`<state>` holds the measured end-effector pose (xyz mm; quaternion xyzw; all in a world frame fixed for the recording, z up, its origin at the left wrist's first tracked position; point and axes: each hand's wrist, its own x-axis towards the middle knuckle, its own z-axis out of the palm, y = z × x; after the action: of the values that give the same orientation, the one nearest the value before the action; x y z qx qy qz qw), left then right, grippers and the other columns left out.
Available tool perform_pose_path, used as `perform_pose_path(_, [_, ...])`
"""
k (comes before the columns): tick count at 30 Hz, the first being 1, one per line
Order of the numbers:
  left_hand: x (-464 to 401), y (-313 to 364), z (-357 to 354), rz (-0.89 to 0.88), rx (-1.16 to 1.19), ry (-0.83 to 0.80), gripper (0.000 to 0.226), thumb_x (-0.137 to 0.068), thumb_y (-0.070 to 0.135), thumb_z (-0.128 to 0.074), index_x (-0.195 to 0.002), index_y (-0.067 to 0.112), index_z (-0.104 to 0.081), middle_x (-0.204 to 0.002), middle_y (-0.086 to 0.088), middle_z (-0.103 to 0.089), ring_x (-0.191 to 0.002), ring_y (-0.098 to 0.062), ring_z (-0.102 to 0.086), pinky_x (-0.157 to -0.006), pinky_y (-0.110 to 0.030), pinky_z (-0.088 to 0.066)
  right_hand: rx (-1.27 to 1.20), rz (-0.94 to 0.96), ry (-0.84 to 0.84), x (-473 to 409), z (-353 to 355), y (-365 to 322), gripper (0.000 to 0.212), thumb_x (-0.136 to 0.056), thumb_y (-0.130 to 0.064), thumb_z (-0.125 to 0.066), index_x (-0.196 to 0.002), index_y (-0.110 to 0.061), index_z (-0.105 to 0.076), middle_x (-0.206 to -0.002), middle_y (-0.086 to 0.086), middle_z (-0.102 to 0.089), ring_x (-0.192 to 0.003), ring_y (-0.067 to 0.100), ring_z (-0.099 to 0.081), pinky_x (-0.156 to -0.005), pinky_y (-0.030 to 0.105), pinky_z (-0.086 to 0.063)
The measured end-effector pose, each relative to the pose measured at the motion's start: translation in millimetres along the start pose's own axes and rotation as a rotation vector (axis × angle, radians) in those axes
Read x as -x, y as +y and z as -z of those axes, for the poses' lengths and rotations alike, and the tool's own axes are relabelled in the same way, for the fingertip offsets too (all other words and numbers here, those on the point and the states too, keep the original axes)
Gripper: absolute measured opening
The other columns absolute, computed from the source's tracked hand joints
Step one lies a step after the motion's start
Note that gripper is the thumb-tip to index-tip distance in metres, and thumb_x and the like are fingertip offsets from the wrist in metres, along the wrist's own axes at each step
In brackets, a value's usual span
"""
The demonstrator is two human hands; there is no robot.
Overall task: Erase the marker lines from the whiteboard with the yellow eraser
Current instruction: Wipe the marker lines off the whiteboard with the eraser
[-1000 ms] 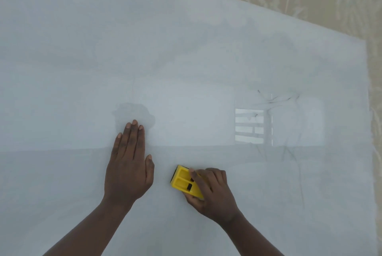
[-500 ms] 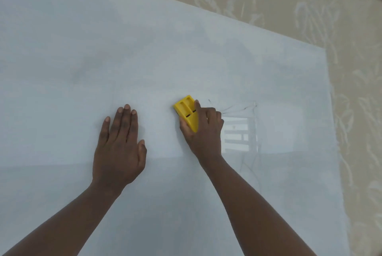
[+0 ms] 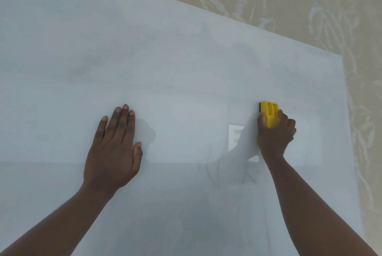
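On the whiteboard, in the head view, the left hand lies flat and released while the right hand clenches the yellow eraser well above faint marker lines, which its strokes could miss.

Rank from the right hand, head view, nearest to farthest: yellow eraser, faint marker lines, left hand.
1. yellow eraser, gripped in the right hand.
2. faint marker lines, below and to its left.
3. left hand, flat on the whiteboard, far left.
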<state>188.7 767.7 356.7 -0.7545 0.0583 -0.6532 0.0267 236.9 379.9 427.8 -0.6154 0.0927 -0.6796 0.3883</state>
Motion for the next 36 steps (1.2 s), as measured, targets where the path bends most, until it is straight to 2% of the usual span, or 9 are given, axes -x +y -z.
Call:
perform_pose_path(4, [0.4,-0.2,-1.8,0.000,-0.004,0.011,0.070,-0.096,0.031,-0.028,-0.156,-0.003,-0.021,-0.165,-0.020,-0.023,-0.155,-0.032,-0.020,-0.127,-0.052,-0.019,-0.089,-0.111,-0.002,-17.8,8.2,17.2,0.062,-0.090,-0.046,-0.064,-0.138,-0.012,-0.048,-0.129,0.018,-0.049,-0.121,0.040,-0.045,-0.104,0.051,-0.037])
perform_pose_path(7, [0.9,-0.4,-3.5,0.001,-0.016,0.013,0.070,-0.096,0.031,-0.028,-0.157,-0.003,-0.020,-0.166,-0.020,-0.022,-0.156,-0.032,-0.019,-0.127,-0.052,-0.019,-0.126,-0.109,-0.009,-12.8,9.1,14.3,0.061,-0.087,-0.044,-0.067,-0.137,-0.013,-0.050,-0.126,0.017,-0.051,-0.120,0.039,-0.047,-0.104,0.049,-0.038])
perform_pose_path(12, [1.7,0.5,-4.8,0.007,-0.016,0.012,0.069,-0.097,0.031,-0.027,-0.157,-0.002,-0.018,-0.166,-0.019,-0.019,-0.156,-0.031,-0.017,-0.127,-0.052,-0.018,-0.120,0.140,-0.025,54.3,-0.8,-12.3,0.058,-0.083,-0.034,-0.076,-0.132,-0.008,-0.057,-0.113,0.022,-0.058,-0.108,0.040,-0.053,-0.095,0.043,-0.041])
perform_pose_path(17, [3.4,2.2,-2.6,0.012,-0.012,-0.003,0.067,-0.099,0.031,-0.025,-0.157,-0.003,-0.018,-0.166,-0.021,-0.019,-0.156,-0.033,-0.017,-0.127,-0.052,-0.017,-0.211,0.275,-0.136,150.4,-11.2,-44.1,0.060,-0.083,-0.044,-0.069,-0.136,-0.021,-0.053,-0.111,0.004,-0.053,-0.105,0.021,-0.045,-0.092,0.045,-0.046])
perform_pose_path(22, [8.8,4.2,-2.3,0.018,0.024,0.004,0.065,-0.100,0.029,-0.027,-0.156,-0.003,-0.021,-0.166,-0.022,-0.018,-0.156,-0.034,-0.017,-0.127,-0.053,-0.016,-0.146,0.540,-0.113,209.2,-7.9,-25.7,0.058,-0.082,-0.040,-0.074,-0.131,-0.013,-0.057,-0.104,0.002,-0.056,-0.096,0.020,-0.048,-0.082,0.043,-0.048])
perform_pose_path(27, [25.1,16.3,-3.2,0.081,0.066,-0.021,0.069,-0.099,0.031,-0.027,-0.157,-0.003,-0.015,-0.167,-0.022,-0.012,-0.157,-0.033,-0.010,-0.128,-0.052,-0.010,-0.092,0.637,-0.140,222.5,3.0,7.0,0.058,-0.082,-0.041,-0.074,-0.130,-0.014,-0.057,-0.106,0.000,-0.053,-0.095,0.022,-0.051,-0.082,0.041,-0.047])
perform_pose_path(30, [36.9,25.9,-7.7,0.110,0.067,-0.025,0.071,-0.098,0.033,-0.027,-0.158,-0.003,-0.011,-0.167,-0.023,-0.010,-0.157,-0.033,-0.007,-0.129,-0.051,-0.007,-0.090,0.552,-0.119,195.3,7.3,14.9,0.057,-0.082,-0.040,-0.071,-0.129,-0.012,-0.058,-0.105,0.004,-0.054,-0.097,0.021,-0.049,-0.084,0.044,-0.049])
perform_pose_path(33, [40.0,27.1,-11.9,0.108,0.063,-0.008,0.071,-0.098,0.034,-0.026,-0.158,-0.003,-0.011,-0.167,-0.024,-0.010,-0.157,-0.035,-0.007,-0.128,-0.051,-0.008,-0.076,0.298,-0.088,147.6,9.7,24.7,0.059,-0.081,-0.035,-0.074,-0.134,-0.014,-0.056,-0.107,0.010,-0.054,-0.101,0.026,-0.048,-0.089,0.049,-0.048])
perform_pose_path(36, [39.5,27.6,-14.0,0.106,0.053,0.008,0.071,-0.099,0.034,-0.024,-0.158,-0.003,-0.010,-0.167,-0.024,-0.010,-0.157,-0.035,-0.007,-0.128,-0.052,-0.008,-0.086,0.118,-0.037,102.3,13.6,44.3,0.061,-0.084,-0.035,-0.074,-0.137,-0.017,-0.052,-0.112,0.013,-0.053,-0.108,0.032,-0.050,-0.094,0.045,-0.046])
